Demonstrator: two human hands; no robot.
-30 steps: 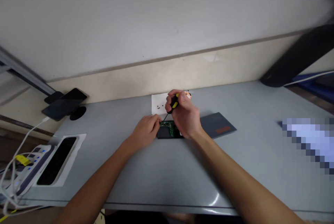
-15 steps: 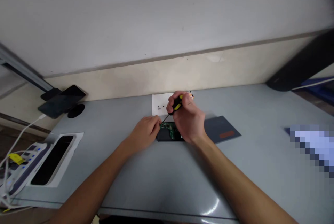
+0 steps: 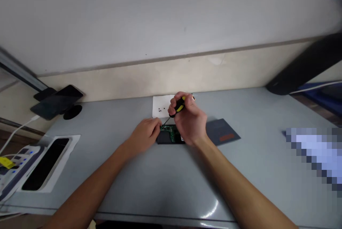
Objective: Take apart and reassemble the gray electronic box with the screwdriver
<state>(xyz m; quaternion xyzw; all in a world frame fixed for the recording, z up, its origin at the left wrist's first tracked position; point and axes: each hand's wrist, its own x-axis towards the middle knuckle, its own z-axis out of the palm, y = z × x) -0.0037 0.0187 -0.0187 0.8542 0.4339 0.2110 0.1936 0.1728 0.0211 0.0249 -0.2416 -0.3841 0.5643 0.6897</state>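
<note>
My right hand (image 3: 191, 124) is closed around the black and yellow handle of a screwdriver (image 3: 180, 105). Its thin shaft slants down left to the upper left part of an opened electronic device (image 3: 164, 138). Inside the dark case show a green circuit board and a black block; the device's right end is behind my right hand. My left hand (image 3: 144, 134) has its fingers bent together at the device's left edge, gripping it near the screwdriver tip. The tip itself is too small to make out.
Several small dark screws lie on white paper (image 3: 157, 103) behind the device. A dark flat panel (image 3: 223, 131) rests to the right. At left are a phone on paper (image 3: 46, 165), a phone on a stand (image 3: 57, 102) and a power strip (image 3: 20, 172). A black cylinder (image 3: 296, 67) stands back right.
The whole view has shifted slightly, so things appear a little further left. Both hands, the screwdriver and the device keep nearly the same places relative to one another.
</note>
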